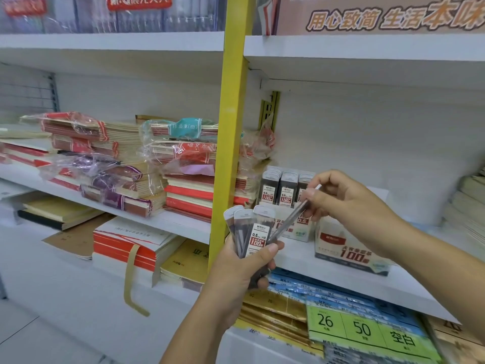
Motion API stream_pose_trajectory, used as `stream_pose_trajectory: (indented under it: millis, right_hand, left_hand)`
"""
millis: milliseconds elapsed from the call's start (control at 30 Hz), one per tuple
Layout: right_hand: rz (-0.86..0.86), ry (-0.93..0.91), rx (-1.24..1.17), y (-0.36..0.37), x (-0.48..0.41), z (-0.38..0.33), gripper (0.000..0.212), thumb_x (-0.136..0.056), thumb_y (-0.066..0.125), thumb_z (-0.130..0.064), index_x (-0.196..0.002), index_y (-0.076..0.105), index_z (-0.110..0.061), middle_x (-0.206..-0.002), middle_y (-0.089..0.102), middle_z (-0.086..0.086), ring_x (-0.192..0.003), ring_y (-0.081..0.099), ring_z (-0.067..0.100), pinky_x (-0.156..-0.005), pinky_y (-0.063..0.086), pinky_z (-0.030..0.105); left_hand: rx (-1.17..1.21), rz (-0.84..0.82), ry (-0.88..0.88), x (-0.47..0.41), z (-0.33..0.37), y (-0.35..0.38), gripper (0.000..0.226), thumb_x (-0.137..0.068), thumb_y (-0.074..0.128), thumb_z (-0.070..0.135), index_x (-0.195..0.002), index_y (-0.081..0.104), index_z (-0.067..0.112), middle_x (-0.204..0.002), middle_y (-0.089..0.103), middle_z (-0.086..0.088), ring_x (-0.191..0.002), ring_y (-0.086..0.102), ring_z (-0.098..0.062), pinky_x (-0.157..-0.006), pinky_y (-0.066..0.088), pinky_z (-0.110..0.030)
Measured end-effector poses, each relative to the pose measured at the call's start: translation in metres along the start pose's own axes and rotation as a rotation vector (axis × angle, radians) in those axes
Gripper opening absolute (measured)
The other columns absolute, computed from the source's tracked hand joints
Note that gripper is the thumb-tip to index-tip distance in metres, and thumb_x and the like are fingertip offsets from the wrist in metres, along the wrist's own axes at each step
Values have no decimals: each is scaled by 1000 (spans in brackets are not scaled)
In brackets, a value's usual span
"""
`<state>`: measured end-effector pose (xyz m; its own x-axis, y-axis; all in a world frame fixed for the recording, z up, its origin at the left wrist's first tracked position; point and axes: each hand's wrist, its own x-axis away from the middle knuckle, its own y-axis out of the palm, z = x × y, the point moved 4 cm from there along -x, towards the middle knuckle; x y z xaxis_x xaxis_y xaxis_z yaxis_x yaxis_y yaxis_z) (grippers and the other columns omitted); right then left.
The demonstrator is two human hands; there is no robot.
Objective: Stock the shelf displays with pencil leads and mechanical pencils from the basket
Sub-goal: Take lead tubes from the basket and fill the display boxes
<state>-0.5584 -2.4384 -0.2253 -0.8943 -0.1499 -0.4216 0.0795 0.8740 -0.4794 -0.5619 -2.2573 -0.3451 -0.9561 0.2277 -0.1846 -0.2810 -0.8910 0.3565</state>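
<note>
My left hand grips a fan of three pencil lead packs, held upright in front of the yellow shelf post. My right hand pinches the upper end of a slim grey mechanical pencil, whose lower end slants down into the bundle in my left hand. Just behind, on the white shelf, a display box holds rows of matching lead packs. A second white display box printed with "100" stands to its right. The basket is out of view.
A yellow upright post splits the shelving. Stacks of wrapped exercise books fill the left shelf. Blue and gold paper packs with a green label lie on the lower right shelf. More paper stacks sit at far right.
</note>
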Motion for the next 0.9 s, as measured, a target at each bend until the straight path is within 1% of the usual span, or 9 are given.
stream_pose_trajectory:
  millis: [100, 200, 333, 433, 500, 633, 700, 767, 900]
  right_hand:
    - [-3, 35, 25, -2, 2, 6, 15, -92, 62, -21, -101, 63, -32, -105, 71, -18, -94, 68, 0, -81, 52, 26]
    - [-13, 46, 47, -3, 4, 8, 30, -91, 62, -9, -107, 59, -35, -109, 69, -23, -101, 66, -2, -78, 56, 23]
    - [-20, 29, 19, -2, 4, 6, 37, -89, 63, -2, -112, 55, -30, -107, 71, -17, -101, 67, 1, -77, 56, 19]
    - [33, 44, -47, -2, 2, 5, 36, -87, 67, -3, -112, 54, -25, -101, 74, -12, -94, 70, 5, -77, 55, 25]
    - [137, 41, -28, -10, -2, 0, 33, -85, 70, -8, -109, 56, -24, -96, 74, -12, -88, 71, 6, -76, 53, 26]
    - [321, -125, 229, -30, -21, -22, 26, -84, 72, -15, -97, 57, -32, -89, 72, -14, -79, 67, -2, -65, 54, 16]
    - [311, -208, 331, -27, -33, -30, 28, -84, 73, -14, -92, 56, -35, -84, 70, -16, -78, 63, -7, -66, 48, 5]
    - [265, -245, 409, -19, -44, -31, 30, -85, 72, -14, -90, 54, -37, -87, 67, -19, -80, 61, -11, -66, 45, 1]
    - [181, -228, 623, -4, -63, -18, 25, -87, 69, -17, -95, 53, -34, -89, 62, -19, -80, 58, -8, -63, 41, 8]
  left_hand:
    - [-16, -7, -2, -2, 0, -2, 54, -60, 83, 43, -106, 76, 15, -72, 65, -3, -58, 56, -10, -46, 42, -18]
    - [-28, 13, 0, -2, 0, -1, 51, -63, 82, 43, -105, 74, 15, -71, 66, -3, -58, 55, -11, -46, 43, -20]
    - [-19, 69, -9, -5, -3, 0, 32, -87, 74, 24, -116, 65, 14, -75, 72, 1, -58, 56, -9, -47, 44, -21]
    - [-4, 91, -11, -6, -2, -2, 32, -89, 71, 25, -117, 64, 11, -73, 71, 2, -56, 55, -10, -47, 43, -20]
    - [10, 116, -13, -7, -2, -3, 32, -88, 72, 26, -113, 64, 8, -71, 70, 1, -54, 56, -10, -46, 44, -19]
    - [32, 192, -13, -13, -3, -12, 30, -89, 73, 30, -109, 62, 11, -71, 67, -3, -57, 58, -11, -47, 46, -22]
    - [48, 210, -5, -16, -3, -16, 32, -89, 73, 29, -112, 61, 10, -72, 67, -4, -60, 59, -12, -48, 46, -23]
    - [60, 217, 4, -19, -4, -18, 33, -89, 73, 27, -114, 60, 10, -73, 67, -4, -61, 59, -13, -48, 46, -24]
    - [59, 215, 17, -23, -7, -22, 32, -89, 74, 29, -113, 61, 12, -73, 67, -4, -61, 60, -12, -49, 47, -24]
